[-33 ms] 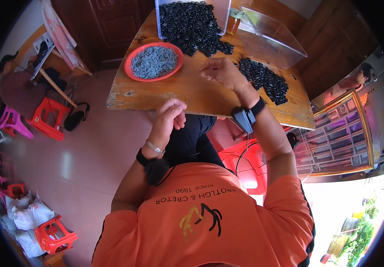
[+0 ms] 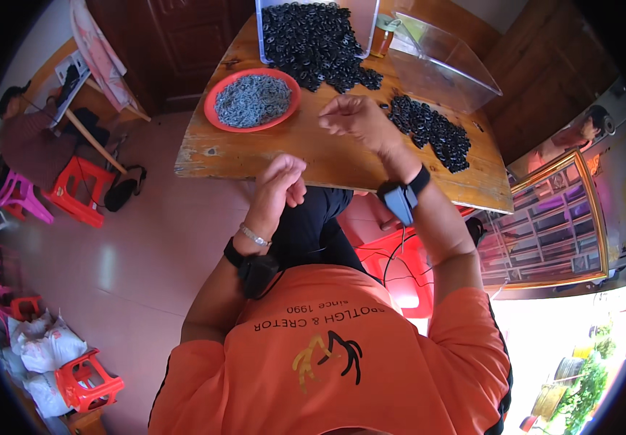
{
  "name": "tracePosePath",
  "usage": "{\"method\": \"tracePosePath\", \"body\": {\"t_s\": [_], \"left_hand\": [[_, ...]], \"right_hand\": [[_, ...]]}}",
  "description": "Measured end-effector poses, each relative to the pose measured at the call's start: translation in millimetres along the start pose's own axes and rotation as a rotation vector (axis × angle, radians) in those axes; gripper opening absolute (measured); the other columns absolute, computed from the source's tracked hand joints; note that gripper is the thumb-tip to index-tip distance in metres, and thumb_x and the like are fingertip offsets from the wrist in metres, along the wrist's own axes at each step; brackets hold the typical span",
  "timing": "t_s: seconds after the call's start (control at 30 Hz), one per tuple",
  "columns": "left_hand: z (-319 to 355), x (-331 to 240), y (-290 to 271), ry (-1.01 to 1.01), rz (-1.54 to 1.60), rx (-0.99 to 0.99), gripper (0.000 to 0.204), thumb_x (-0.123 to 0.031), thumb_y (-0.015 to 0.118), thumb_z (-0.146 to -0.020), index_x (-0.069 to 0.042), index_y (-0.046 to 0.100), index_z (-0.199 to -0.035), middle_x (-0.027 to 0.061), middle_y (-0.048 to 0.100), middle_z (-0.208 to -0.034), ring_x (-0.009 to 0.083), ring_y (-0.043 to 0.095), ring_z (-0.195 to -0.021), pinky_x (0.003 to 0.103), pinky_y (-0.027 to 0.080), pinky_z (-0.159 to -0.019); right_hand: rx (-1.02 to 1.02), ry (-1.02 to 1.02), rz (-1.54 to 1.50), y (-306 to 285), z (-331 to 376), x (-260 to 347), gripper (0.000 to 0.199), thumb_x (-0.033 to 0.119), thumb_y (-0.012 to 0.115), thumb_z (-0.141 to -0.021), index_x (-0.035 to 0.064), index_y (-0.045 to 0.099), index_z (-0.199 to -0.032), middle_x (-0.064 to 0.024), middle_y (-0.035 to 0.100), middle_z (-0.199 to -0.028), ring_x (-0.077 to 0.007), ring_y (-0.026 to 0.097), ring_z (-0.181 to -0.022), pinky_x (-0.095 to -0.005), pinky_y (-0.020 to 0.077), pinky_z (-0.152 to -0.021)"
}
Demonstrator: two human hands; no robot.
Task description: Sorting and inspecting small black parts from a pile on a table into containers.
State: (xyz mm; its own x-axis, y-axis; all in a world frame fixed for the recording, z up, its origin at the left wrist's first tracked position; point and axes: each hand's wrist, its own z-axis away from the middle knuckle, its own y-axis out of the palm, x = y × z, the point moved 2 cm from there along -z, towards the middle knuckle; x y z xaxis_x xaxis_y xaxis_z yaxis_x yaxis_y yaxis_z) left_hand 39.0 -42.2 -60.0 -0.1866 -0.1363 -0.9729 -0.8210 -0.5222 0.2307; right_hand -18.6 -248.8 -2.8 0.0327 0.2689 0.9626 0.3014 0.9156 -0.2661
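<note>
My left hand (image 2: 281,181) hangs just off the near edge of the wooden table (image 2: 204,154), fingers curled together. Whatever it may hold is hidden. Over the tabletop, my right hand (image 2: 360,125) has its thumb and fingers drawn into a pinch. Nothing I can name shows between them. Left of it stands a red oval plate (image 2: 210,110) heaped with small grey metal pieces (image 2: 253,101). Close by on the right lies a loose pile of small black ring-like pieces (image 2: 429,130). A larger heap of black pieces (image 2: 309,43) spills from a tipped clear bin (image 2: 261,32).
An amber jar (image 2: 382,36) and a clear plastic box (image 2: 443,72) stand at the table's far right. A gold-framed panel (image 2: 552,225) leans at the right. Another person (image 2: 30,138) sits at far left beside red stools (image 2: 81,188). White sacks (image 2: 52,344) lie lower left.
My right hand has shifted slightly left, away from the small black pile. My left hand has risen a little.
</note>
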Motion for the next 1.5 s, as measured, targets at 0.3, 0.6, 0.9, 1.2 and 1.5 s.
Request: {"method": "tracePosePath", "body": {"t_s": [0.3,0.6,0.9,1.2,1.5], "left_hand": [[-1,-2,3,0.197,0.255,-0.13,0.024,-0.027,0.045,-0.093,-0.005,0.053,-0.09,0.004,0.055,-0.067,0.0098,0.052,-0.054,0.02,0.041,-0.049],[-1,2,-24,0.211,0.14,-0.114,0.021,-0.023,0.042,-0.094,-0.004,0.05,-0.087,0.0041,0.054,-0.069,0.0102,0.052,-0.057,0.02,0.04,-0.052],[-3,0,-47,0.357,0.032,-0.241,0.022,-0.025,0.047,-0.093,-0.005,0.05,-0.083,-0.0001,0.05,-0.06,0.0061,0.047,-0.055,0.02,0.037,-0.05],[-30,-14,-65,0.264,-0.007,-0.181,0.017,-0.017,0.045,-0.088,-0.006,0.05,-0.077,-0.0003,0.05,-0.06,0.0059,0.045,-0.053,0.02,0.036,-0.049],[-48,-27,-112,0.388,0.02,-0.571,0.014,-0.01,0.048,-0.084,-0.002,0.058,-0.092,0.0028,0.058,-0.088,0.0081,0.054,-0.081,0.023,0.044,-0.072]], "right_hand": [[-0.159,-0.199,-0.337,93,24,2,0.007,0.004,0.062,-0.086,-0.0005,0.06,-0.091,-0.0038,0.063,-0.079,-0.0064,0.057,-0.068,-0.0211,0.0482,-0.061],[-0.058,-0.037,-0.28,99,22,10,0.009,0.003,0.063,-0.084,-0.0007,0.058,-0.09,-0.0036,0.062,-0.078,-0.0069,0.056,-0.067,-0.0209,0.0468,-0.061],[0.135,-0.014,0.168,103,-3,42,0.01,0.003,0.065,-0.081,-0.0017,0.063,-0.089,-0.0017,0.064,-0.08,-0.0055,0.058,-0.074,-0.0204,0.0479,-0.064],[-0.024,-0.307,1.156,71,-103,13,0.02,0.022,0.065,-0.073,0.0077,0.069,-0.087,-0.0151,0.065,-0.083,-0.0312,0.063,-0.08,-0.0396,0.0496,-0.072],[-0.137,-0.292,0.931,62,-122,5,0.011,0.021,0.062,-0.073,0.0124,0.068,-0.076,-0.0108,0.065,-0.079,-0.0292,0.063,-0.078,-0.0396,0.0502,-0.07]]}}
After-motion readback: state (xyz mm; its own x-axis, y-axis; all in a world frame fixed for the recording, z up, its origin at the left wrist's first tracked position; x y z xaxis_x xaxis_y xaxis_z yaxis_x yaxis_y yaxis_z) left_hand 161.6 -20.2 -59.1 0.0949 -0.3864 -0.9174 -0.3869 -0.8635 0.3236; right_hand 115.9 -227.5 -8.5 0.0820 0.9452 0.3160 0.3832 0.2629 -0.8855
